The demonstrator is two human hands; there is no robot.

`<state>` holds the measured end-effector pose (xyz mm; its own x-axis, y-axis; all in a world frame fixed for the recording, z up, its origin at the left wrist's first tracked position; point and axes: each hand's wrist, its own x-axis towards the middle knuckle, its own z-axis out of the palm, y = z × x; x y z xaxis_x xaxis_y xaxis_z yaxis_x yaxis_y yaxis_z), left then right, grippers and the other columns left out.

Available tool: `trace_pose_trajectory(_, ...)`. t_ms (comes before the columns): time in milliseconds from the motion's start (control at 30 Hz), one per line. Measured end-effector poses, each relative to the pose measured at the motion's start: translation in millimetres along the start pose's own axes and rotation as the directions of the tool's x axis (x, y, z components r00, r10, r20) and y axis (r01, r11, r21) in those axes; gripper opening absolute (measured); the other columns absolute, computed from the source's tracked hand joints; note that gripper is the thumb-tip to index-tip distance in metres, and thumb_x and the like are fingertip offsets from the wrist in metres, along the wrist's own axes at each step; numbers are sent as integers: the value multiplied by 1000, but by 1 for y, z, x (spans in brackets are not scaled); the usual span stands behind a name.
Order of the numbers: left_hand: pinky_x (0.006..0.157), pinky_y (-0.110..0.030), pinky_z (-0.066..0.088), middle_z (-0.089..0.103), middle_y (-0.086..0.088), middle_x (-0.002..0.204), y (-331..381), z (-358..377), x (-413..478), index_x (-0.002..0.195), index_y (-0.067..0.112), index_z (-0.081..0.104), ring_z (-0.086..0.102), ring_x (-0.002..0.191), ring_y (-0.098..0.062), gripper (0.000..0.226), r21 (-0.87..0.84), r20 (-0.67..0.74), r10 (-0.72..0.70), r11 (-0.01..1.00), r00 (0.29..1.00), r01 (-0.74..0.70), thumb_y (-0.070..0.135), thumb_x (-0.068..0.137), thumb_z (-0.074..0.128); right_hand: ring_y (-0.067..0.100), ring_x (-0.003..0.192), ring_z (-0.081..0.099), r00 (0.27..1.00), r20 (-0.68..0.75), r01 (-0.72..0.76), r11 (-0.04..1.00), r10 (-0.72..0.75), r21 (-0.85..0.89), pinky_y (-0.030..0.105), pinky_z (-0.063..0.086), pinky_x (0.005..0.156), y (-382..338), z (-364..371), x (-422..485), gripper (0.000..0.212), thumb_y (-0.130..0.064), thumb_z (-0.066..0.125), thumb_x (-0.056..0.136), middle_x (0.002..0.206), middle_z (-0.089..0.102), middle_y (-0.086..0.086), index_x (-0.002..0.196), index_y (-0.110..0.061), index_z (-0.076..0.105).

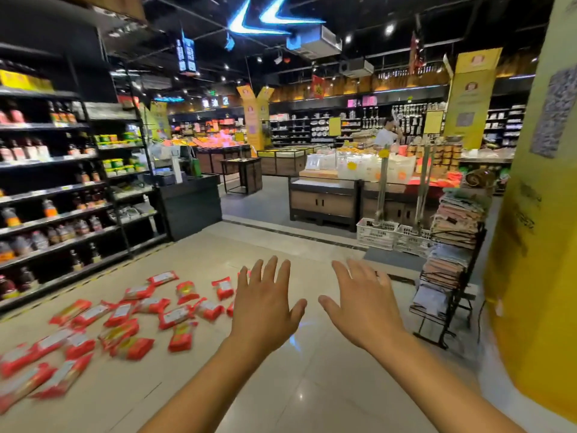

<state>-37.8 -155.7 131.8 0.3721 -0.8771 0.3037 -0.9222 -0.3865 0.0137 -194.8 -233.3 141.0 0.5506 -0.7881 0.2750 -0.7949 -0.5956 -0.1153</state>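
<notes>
- While the person stands in the shop aisle, both bare arms reach out over the shiny floor (312, 385), not far from the big yellow pillar (537, 245).
- The right hand (362, 304) is the one nearer the pillar. Its fingers are straight and spread wide, palm down, and it holds nothing.
- The left hand (265, 304) is just beside it, on the side away from the pillar. Its fingers are spread wide too, and it holds nothing.
- The two thumbs point at each other, near but apart.
- The red packets (175, 317) lie scattered flat on the floor, well away from the pillar, past the left hand. Neither hand touches them.
- A black wire rack (449, 270) stuffed with folded cloths stands right beside the pillar.
- Dark shelves of bottles (56, 214) stand farthest from the pillar, beyond the packets.
</notes>
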Motion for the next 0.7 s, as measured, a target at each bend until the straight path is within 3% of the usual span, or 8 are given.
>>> trace_pose_trajectory(200, 127, -51, 2, 6, -1, 174, -33, 19, 1, 165, 30, 8, 6, 160, -29, 80, 61, -7, -191, 980, 982, 191, 71, 101, 33, 26, 157, 13, 983, 69, 164, 980, -172, 109, 49, 9, 127, -22, 21, 41, 71, -62, 34, 102, 171, 12, 3, 161, -29, 12)
trace_pose_trajectory(433, 129, -53, 5, 5, -1, 174, -79, 25, -6, 165, 31, 7, 3, 161, -28, 79, 87, 10, -378, 922, 926, 376, 68, 101, 35, 24, 155, 19, 939, 81, 315, 929, -335, 195, 48, 14, 125, -66, 55, 83, 68, -62, 38, 101, 169, 20, 1, 159, -31, 19)
trace_pose_trajectory(700, 129, -53, 5, 6, -2, 174, -164, 42, -1, 165, 29, 6, 3, 160, -27, 80, 104, 3, -512, 855, 859, 509, 66, 101, 37, 24, 154, 21, 862, 96, 471, 857, -497, 206, 47, 17, 124, -150, 96, 132, 69, -60, 37, 100, 167, 25, 2, 159, -28, 21)
